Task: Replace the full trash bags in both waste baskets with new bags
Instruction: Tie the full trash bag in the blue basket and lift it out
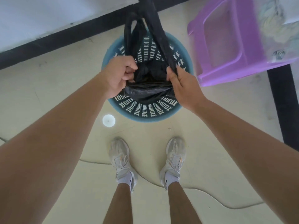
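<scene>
Both hands, left hand (120,73) and right hand (182,88), pinch a black trash bag (150,81) open with curled fingers above the blue slotted waste basket (145,110).

No legible text, number or sign. White socks (125,179) at 6 o'clock carry small dark marks, unreadable.

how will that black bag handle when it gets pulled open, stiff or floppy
Probably floppy: the black bag creases and sags between the left hand and right hand. Likely light, since curled fingers alone hold it over the blue basket. Its thin, glossy film may slip or tear if yanked.
</scene>
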`<state>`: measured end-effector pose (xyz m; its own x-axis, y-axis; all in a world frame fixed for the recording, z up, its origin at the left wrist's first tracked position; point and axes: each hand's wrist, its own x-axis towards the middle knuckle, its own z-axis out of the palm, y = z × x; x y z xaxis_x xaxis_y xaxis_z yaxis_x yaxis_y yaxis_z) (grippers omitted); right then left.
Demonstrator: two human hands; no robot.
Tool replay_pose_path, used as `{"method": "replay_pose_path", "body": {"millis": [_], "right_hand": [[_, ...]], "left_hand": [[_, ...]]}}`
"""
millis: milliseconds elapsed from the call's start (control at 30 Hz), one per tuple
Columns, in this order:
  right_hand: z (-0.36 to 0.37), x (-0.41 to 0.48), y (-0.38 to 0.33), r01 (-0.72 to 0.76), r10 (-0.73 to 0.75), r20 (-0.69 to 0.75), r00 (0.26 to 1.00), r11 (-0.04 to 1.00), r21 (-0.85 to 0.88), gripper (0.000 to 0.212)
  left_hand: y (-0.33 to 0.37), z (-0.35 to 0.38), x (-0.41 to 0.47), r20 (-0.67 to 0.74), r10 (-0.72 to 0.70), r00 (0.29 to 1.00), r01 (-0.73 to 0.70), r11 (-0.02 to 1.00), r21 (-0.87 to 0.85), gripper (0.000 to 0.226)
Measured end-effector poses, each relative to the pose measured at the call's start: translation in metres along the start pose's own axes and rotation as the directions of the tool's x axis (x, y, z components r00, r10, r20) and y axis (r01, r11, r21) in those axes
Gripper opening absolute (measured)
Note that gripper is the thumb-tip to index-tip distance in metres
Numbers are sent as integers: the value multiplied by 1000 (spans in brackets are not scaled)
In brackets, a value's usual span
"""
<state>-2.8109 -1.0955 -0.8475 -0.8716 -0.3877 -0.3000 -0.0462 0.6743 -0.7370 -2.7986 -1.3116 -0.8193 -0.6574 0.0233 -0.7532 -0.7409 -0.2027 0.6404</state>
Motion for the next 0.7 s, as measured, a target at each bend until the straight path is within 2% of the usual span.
{"method": "replay_pose_path", "body": {"millis": [33,100,200,233,300,367,433,500,533,567,600,633,700], "right_hand": [[-2,2,-3,98,-95,41,995,991,-88,33],[-7,11,-5,271,-211,233,949,925,-267,34],[-12,23,-12,396,-118,503,856,774,-493,48],[-14,27,-16,414,-82,534,841,734,-538,53],[-16,30,-22,373,-5,539,842,727,-576,51],[-18,31,-23,254,76,514,854,803,-540,46],[-18,30,-18,102,139,516,845,906,-411,43],[-21,24,-16,-164,190,522,831,982,-97,51],[-22,20,-20,-301,207,512,834,948,107,68],[-23,18,-22,-372,217,454,864,883,287,85],[-24,18,-26,-376,218,372,902,820,432,91],[-26,19,-31,-340,206,295,933,770,540,84],[-31,25,-46,-255,179,183,967,721,644,42]], "left_hand": [[-1,-1,-3,109,0,994,-7,997,71,35],[-5,-6,-5,296,-26,955,-47,971,236,31],[-4,-13,-11,376,-82,923,-41,951,308,42],[-4,-13,-11,377,-82,923,-29,960,280,39],[-6,-11,-10,342,-35,939,-26,985,172,9],[-10,-10,-9,298,-17,954,-13,995,98,23],[-14,-7,-10,262,10,965,-14,1000,13,18],[-16,-4,-11,275,14,961,-1,999,-46,10],[-16,-3,-11,276,16,961,1,998,-63,12],[-17,-3,-12,281,25,959,-4,997,-74,14],[-18,-2,-12,280,35,959,-14,997,-77,14],[-19,-2,-12,283,42,958,-22,997,-76,11],[-21,-1,-13,284,50,957,-25,996,-90,12]]}}
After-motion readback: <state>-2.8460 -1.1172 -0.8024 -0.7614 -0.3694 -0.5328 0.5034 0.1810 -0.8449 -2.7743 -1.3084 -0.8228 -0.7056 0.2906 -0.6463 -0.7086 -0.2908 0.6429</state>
